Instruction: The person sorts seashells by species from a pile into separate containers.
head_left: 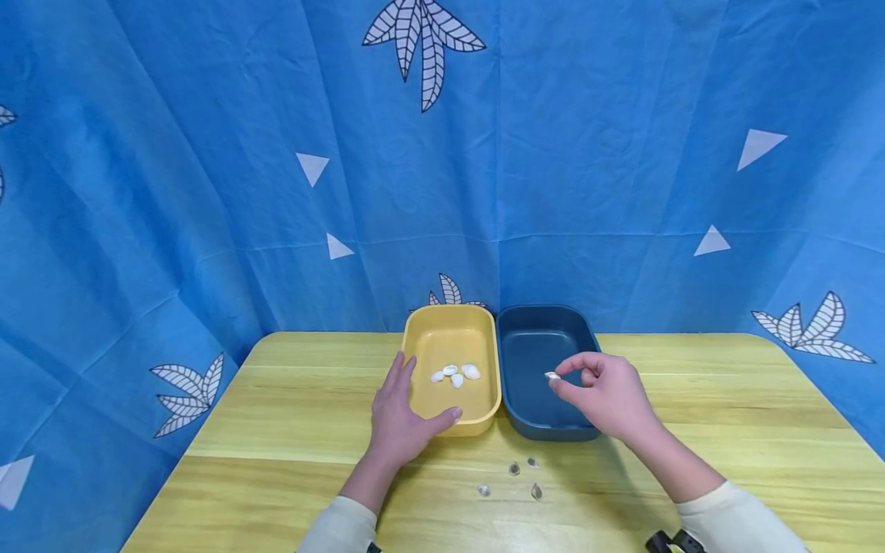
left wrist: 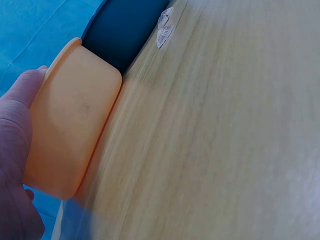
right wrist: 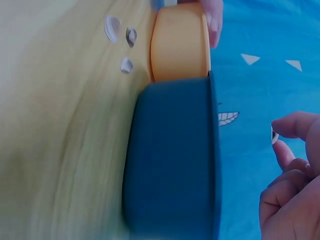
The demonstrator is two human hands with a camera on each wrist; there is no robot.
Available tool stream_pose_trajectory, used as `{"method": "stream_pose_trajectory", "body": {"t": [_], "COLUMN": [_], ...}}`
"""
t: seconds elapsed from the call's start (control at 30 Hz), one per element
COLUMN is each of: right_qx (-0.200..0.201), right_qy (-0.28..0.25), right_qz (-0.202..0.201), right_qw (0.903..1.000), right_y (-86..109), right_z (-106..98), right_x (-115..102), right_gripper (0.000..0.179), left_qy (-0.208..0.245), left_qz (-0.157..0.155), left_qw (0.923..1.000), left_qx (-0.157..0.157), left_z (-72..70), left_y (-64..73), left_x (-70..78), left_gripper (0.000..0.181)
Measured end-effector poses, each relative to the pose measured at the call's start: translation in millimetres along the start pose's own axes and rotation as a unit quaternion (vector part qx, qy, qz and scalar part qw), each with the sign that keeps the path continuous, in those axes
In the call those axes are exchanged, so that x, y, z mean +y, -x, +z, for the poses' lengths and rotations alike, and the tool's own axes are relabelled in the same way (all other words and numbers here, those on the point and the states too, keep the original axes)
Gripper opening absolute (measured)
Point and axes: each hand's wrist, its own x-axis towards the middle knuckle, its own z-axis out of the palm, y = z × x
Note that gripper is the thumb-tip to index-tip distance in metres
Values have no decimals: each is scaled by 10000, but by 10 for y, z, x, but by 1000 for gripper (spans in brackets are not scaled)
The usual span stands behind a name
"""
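My left hand holds the near left corner of a yellow container, the thumb over the front rim and the fingers along the left side. Inside that container lie several small white seashells. Above the dark blue container, my right hand pinches a small shell between thumb and forefinger. The same shell shows edge-on in the right wrist view, above the blue container's rim. Several more shells, greyish, lie on the table in front of the containers.
The two containers stand side by side, touching or nearly so, at the back of a light wooden table. Behind it hangs a blue cloth with white leaf and triangle prints. A dark wrist device shows by my right sleeve.
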Motion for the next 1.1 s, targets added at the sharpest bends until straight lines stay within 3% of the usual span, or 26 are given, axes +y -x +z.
{"method": "stream_pose_trajectory", "body": {"t": [0.5, 0.8, 1.1], "right_qx": [272, 370, 307], "right_qy": [82, -160, -119], "right_qz": [399, 865, 938], "right_qw": [9988, 9954, 9950], "right_y": [-507, -602, -660], "right_z": [289, 411, 484], "right_x": [159, 243, 314], "right_gripper": [22, 24, 24], "left_qy": [5, 21, 34], "left_qz": [-19, -20, -41], "left_qw": [10000, 10000, 10000], "left_qx": [-15, -23, -42], "left_z": [-8, 12, 1], "left_y": [0, 0, -3], "left_x": [0, -15, -15], "left_gripper": [111, 111, 112]}}
